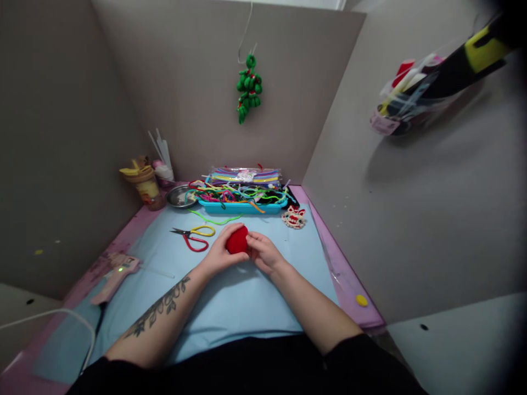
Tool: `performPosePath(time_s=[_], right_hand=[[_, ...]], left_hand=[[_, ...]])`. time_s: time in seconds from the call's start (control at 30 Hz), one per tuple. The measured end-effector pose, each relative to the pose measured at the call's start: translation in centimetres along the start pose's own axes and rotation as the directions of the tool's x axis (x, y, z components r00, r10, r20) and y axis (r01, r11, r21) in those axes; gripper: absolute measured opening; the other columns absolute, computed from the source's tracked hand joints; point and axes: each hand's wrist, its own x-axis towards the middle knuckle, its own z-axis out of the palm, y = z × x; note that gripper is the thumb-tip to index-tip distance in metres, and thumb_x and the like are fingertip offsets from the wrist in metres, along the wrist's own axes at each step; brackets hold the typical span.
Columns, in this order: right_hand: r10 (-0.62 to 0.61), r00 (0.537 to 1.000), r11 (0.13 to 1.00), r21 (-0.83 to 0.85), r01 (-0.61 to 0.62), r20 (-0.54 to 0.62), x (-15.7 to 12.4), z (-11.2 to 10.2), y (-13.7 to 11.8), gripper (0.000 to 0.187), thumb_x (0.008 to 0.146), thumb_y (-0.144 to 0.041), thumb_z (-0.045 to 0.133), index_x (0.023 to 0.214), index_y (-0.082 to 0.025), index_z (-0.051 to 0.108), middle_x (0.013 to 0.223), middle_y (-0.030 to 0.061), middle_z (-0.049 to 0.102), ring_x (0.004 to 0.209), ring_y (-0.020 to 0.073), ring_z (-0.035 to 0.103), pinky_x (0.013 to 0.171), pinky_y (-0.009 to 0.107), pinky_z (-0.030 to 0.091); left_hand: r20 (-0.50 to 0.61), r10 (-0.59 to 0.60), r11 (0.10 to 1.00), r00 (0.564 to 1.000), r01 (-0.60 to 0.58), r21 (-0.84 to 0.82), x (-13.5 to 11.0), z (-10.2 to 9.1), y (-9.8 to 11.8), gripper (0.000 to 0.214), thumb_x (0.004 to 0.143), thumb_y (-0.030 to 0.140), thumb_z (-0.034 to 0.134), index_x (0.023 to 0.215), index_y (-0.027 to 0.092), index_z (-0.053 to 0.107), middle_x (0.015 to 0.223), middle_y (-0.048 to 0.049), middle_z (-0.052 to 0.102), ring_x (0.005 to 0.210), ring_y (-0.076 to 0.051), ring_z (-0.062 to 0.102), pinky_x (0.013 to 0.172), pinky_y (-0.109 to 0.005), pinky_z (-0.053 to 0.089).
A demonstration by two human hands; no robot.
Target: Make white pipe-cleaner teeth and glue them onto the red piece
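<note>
A red, rounded, fuzzy-looking piece [237, 241] is held up between my two hands over the blue cloth [263, 307]. My left hand [222, 249] curves around its left side, with fingers over the top and the thumb below. At its right edge, the fingers of my right hand [263, 251] are pinched together against it. What it is exactly I cannot tell. Just left of my left hand lie scissors [192, 238] with one yellow and one red handle loop, their blades pointing left. A light green pipe cleaner [216, 221] rests beyond them.
A blue tray [242, 209] full of coloured pipe cleaners stands at the back, beside a metal dish [180, 196]. A pink glue gun [117, 277] lies at left. A beige and red braided piece [293, 218] sits at right. Green pipe-cleaner work [249, 88] hangs above.
</note>
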Motion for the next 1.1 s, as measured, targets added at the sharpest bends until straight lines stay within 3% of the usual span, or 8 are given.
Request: performPosePath(time_s=[0.17,0.33,0.6,0.73,0.83,0.93,1.0,1.1], right_hand=[[-0.048,0.942,0.986,-0.167,-0.009,-0.334,1.4,-1.8,-0.1,0.030,0.060,-0.034,0.075,0.081,-0.015,0.064,0.070,0.0017,0.065,0.057,0.0100,0.056,0.044,0.018,0.033],[-0.192,0.864,0.935,-0.354,0.017,-0.466,2.0,-3.9,-1.1,0.024,0.059,-0.025,0.071,0.082,-0.018,0.066,0.074,-0.0010,0.064,0.063,0.0098,0.054,0.050,0.019,0.038],[-0.167,0.979,0.898,-0.427,0.103,-0.115,1.7,-2.6,0.5,0.035,0.063,-0.026,0.074,0.097,-0.021,0.067,0.099,0.0035,0.068,0.085,0.0155,0.060,0.075,0.028,0.046],[-0.180,0.984,0.853,-0.497,0.158,0.004,1.7,-0.9,1.8,0.045,0.057,-0.023,0.078,0.101,-0.020,0.066,0.100,0.0022,0.068,0.092,0.0185,0.060,0.087,0.033,0.045],[-0.192,0.976,0.938,-0.310,0.153,-0.099,2.1,0.0,2.0,0.033,0.061,-0.024,0.075,0.092,-0.018,0.065,0.090,0.0020,0.070,0.087,0.0193,0.062,0.084,0.034,0.048],[0.003,0.990,0.999,0.041,0.003,-0.139,2.4,-0.3,1.7,0.031,0.068,-0.025,0.068,0.098,-0.017,0.062,0.094,0.0068,0.070,0.088,0.0214,0.064,0.079,0.036,0.050],[0.113,0.964,0.994,0.035,-0.108,-0.242,2.4,-1.2,1.3,0.032,0.069,-0.023,0.066,0.099,-0.017,0.059,0.091,0.0071,0.069,0.083,0.0199,0.064,0.073,0.034,0.051],[-0.076,0.862,0.982,-0.189,-0.024,-0.502,2.2,-3.0,0.6,0.043,0.065,-0.018,0.070,0.105,-0.022,0.054,0.091,0.0010,0.065,0.075,0.0131,0.061,0.068,0.026,0.048]], left_hand=[[-0.156,-0.104,0.970,0.982,0.135,0.200,0.5,-1.3,-2.1,0.080,0.040,0.023,0.088,0.116,0.022,0.061,0.126,-0.0117,0.053,0.125,-0.035,0.043,0.109,-0.044,0.028],[-0.204,-0.162,0.924,0.966,0.221,0.312,1.1,-3.2,-3.6,0.047,0.065,0.034,0.074,0.109,0.020,0.066,0.111,-0.0104,0.065,0.110,-0.030,0.056,0.099,-0.038,0.039],[-0.163,-0.173,0.964,0.971,0.202,0.176,1.8,-2.4,-3.6,0.042,0.069,0.037,0.070,0.108,0.020,0.068,0.111,-0.0082,0.068,0.104,-0.027,0.059,0.095,-0.036,0.043],[-0.182,-0.257,0.952,0.949,0.281,0.120,1.6,-1.7,-3.2,0.040,0.071,0.041,0.068,0.103,0.017,0.069,0.103,-0.0094,0.070,0.091,-0.024,0.062,0.081,-0.032,0.049],[-0.271,-0.252,0.960,0.929,0.275,0.052,1.5,-2.1,-3.0,0.044,0.077,0.048,0.060,0.107,0.016,0.066,0.100,-0.0097,0.068,0.080,-0.020,0.062,0.064,-0.027,0.049],[-0.375,-0.156,0.982,0.914,0.183,0.037,1.6,-3.0,-3.0,0.042,0.080,0.050,0.056,0.106,0.018,0.066,0.107,-0.0087,0.066,0.089,-0.019,0.060,0.070,-0.026,0.048],[-0.396,-0.144,0.981,0.907,0.183,0.064,1.7,-3.6,-3.0,0.040,0.078,0.047,0.059,0.104,0.018,0.066,0.107,-0.0086,0.066,0.094,-0.020,0.059,0.079,-0.028,0.047],[-0.363,-0.153,0.968,0.919,0.214,0.133,1.6,-4.1,-3.0,0.040,0.075,0.043,0.064,0.105,0.018,0.067,0.108,-0.0096,0.066,0.100,-0.024,0.058,0.087,-0.033,0.045]])
